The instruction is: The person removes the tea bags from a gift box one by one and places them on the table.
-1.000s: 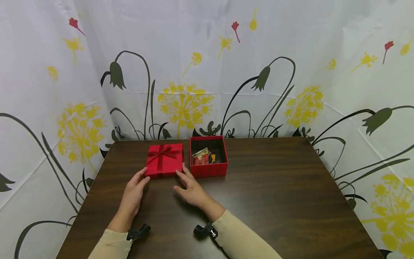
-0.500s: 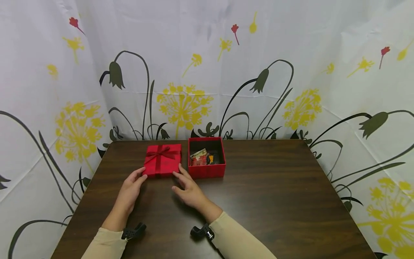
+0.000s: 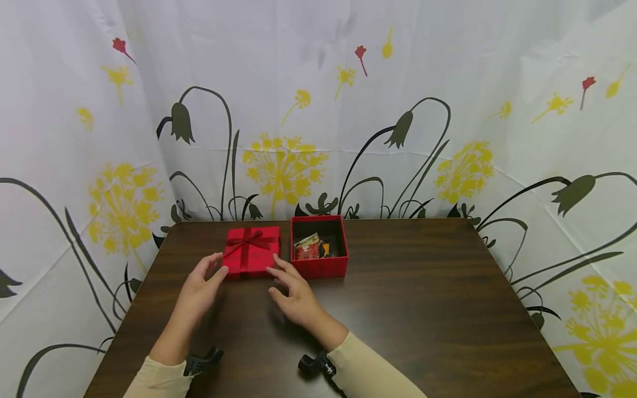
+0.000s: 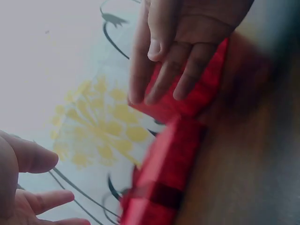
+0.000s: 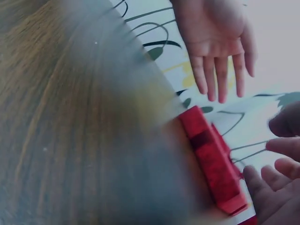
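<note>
A red square lid (image 3: 256,260) with a dark red ribbon bow lies flat at the back left of the wooden table. Just right of it stands the uncovered red box (image 3: 325,269), black inside, holding small packets (image 3: 308,250) in red, cream and orange. My left hand (image 3: 199,290) hovers by the lid's front left corner, fingers loosely extended. By the front right corner is my right hand (image 3: 298,301), fingers relaxed and spread, index fingertip overlapping the lid's edge. Both wrist views show the palms facing each other, neither gripping anything; the ribboned side (image 5: 213,159) appears in the right one.
Behind the table hangs a white curtain (image 3: 318,110) printed with yellow and dark green flowers, close to the back edge. The brown tabletop (image 3: 423,298) stretches right of the box. A black wrist strap device (image 3: 316,365) sits at each cuff.
The left hand has drawn slightly back from the lid's left edge. The right hand has barely moved. Lid and box stay put while the head view shifts slightly.
</note>
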`<action>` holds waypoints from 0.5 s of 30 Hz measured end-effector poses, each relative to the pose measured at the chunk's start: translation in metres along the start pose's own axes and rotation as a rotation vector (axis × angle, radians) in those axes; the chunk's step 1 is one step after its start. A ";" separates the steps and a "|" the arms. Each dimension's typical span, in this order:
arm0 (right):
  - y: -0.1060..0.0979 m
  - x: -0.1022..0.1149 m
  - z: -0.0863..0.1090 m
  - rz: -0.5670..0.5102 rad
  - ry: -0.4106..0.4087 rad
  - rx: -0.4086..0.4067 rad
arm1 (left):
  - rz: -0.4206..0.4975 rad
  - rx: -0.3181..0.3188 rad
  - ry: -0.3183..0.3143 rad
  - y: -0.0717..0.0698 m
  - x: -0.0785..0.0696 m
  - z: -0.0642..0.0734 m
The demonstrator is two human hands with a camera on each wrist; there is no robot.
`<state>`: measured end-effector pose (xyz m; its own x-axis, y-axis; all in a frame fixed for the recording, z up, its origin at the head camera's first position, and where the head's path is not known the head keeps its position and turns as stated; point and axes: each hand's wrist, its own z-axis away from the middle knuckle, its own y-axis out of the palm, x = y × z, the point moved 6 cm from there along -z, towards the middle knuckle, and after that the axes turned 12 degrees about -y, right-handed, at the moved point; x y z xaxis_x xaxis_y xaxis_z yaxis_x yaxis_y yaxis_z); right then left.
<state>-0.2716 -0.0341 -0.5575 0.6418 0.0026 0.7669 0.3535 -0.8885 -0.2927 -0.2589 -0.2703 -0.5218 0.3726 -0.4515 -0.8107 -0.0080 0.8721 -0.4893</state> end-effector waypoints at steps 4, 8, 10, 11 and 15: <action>-0.017 0.018 -0.008 -0.013 -0.049 -0.120 | 0.002 -0.008 0.075 -0.004 -0.020 0.009; -0.037 0.033 -0.017 -0.091 -0.048 -0.197 | 0.043 0.027 0.139 -0.004 -0.040 0.013; -0.047 0.039 -0.021 -0.102 -0.028 -0.215 | 0.062 0.043 0.164 -0.003 -0.048 0.015; -0.051 0.041 -0.023 -0.105 -0.019 -0.220 | 0.075 0.052 0.172 -0.002 -0.052 0.016; -0.069 0.049 -0.032 -0.086 0.022 -0.241 | 0.091 0.060 0.190 0.002 -0.065 0.018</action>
<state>-0.2867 0.0129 -0.4810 0.6007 0.0759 0.7959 0.2324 -0.9691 -0.0830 -0.2662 -0.2357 -0.4647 0.1913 -0.3926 -0.8996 0.0236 0.9181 -0.3956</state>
